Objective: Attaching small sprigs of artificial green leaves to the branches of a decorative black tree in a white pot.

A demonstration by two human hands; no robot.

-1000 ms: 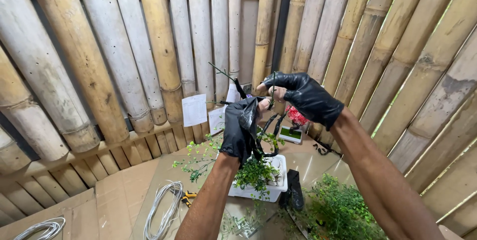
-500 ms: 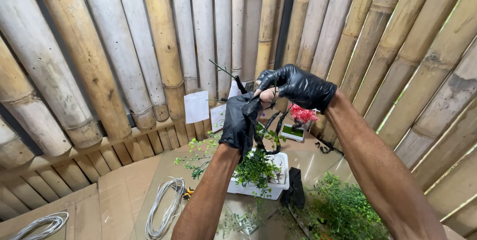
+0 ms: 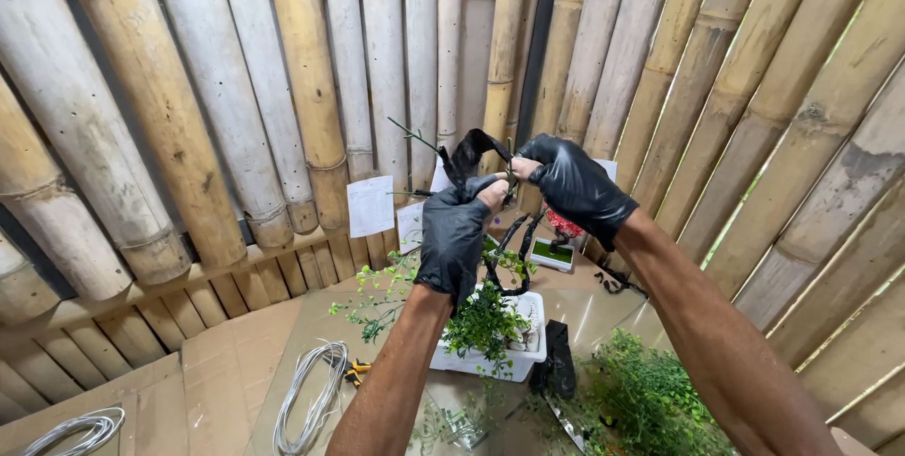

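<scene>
Both my hands wear black gloves with torn fingertips. My left hand (image 3: 454, 234) grips the upper part of a dark, twisting bonsai trunk (image 3: 514, 258) that rises from a white rectangular pot (image 3: 528, 338). My right hand (image 3: 570, 182) pinches the top of that trunk (image 3: 468, 151) next to my left fingers, where a thin bare twig (image 3: 415, 133) sticks out to the left. Small green leaves (image 3: 485, 319) cluster at the trunk's base.
A bamboo pole wall (image 3: 236, 107) curves around the back. Two white paper sheets (image 3: 370, 206) lean against it. Coils of pale wire (image 3: 306, 395) lie on the table beside yellow-handled pliers (image 3: 356, 373). Green foliage (image 3: 650, 399) sits at the lower right, and a small green-topped box (image 3: 551, 253) farther back.
Both hands have stayed at the top of the trunk. My right hand has shifted slightly lower and closer to my left hand's fingers.
</scene>
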